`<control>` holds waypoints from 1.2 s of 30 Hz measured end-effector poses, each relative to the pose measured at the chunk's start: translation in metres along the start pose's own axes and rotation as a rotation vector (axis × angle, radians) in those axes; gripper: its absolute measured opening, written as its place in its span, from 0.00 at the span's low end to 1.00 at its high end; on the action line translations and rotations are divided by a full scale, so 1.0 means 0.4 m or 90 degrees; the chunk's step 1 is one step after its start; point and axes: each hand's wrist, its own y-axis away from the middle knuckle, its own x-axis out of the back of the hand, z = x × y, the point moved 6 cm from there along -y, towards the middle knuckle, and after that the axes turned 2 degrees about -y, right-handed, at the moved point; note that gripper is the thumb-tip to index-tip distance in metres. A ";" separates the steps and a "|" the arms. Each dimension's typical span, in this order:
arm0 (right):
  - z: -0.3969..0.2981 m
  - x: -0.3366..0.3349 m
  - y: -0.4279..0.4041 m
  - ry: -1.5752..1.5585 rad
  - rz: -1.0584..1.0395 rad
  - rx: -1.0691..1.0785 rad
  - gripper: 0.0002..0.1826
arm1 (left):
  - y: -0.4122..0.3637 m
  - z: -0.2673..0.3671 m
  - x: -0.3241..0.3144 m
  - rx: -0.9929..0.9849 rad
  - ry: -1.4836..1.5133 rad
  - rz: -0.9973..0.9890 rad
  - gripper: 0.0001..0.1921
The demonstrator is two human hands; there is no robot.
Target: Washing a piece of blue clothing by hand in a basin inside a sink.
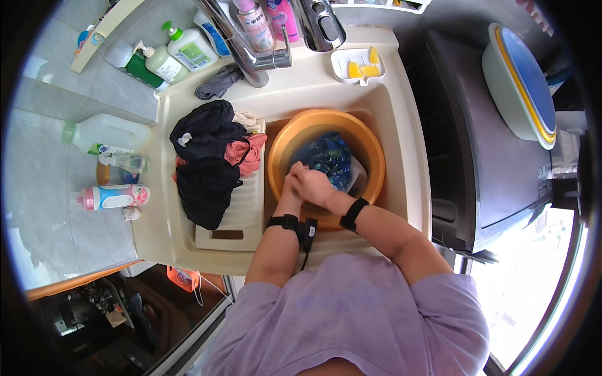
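An orange plastic basin stands in the laundry sink, with blue patterned cloth lying wet inside it. My left hand and my right hand are pressed together over the basin's near left part, beside the cloth. Whether anything is held between them is hidden. A pale thing lies at the basin's right inner side. Black garments and pink cloth are heaped on the cream washboard left of the basin. Each wrist has a black strap.
A metal faucet rises behind the basin, near grey cloth and a white soap dish with yellow pieces. Pump bottles line the back left; a plastic jug stands left. Stacked basins rest on a dark appliance at right.
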 end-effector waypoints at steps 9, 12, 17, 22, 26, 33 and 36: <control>0.082 0.116 -0.016 0.175 0.133 -0.096 0.13 | 0.025 0.003 -0.285 0.183 -0.003 0.169 0.15; -0.057 0.051 0.017 0.157 0.162 0.127 0.12 | 0.005 0.009 -0.124 -0.009 0.149 -0.143 0.14; 0.128 0.142 -0.030 0.206 0.130 -0.109 0.13 | 0.035 0.038 -0.261 0.138 -0.047 0.319 0.18; 0.191 0.170 -0.032 0.055 0.038 -0.159 0.16 | 0.040 0.091 -0.254 0.105 -0.329 0.270 0.18; 0.210 0.183 -0.040 -0.094 -0.071 -0.118 0.12 | 0.048 0.111 -0.296 0.019 -0.739 0.080 0.19; 0.204 0.183 -0.021 -0.341 -0.207 -0.114 0.07 | 0.038 0.129 -0.322 0.045 -0.730 -0.022 0.09; 0.209 0.148 0.004 0.155 -0.373 -0.065 0.24 | 0.041 0.137 -0.316 0.037 -0.551 0.010 0.07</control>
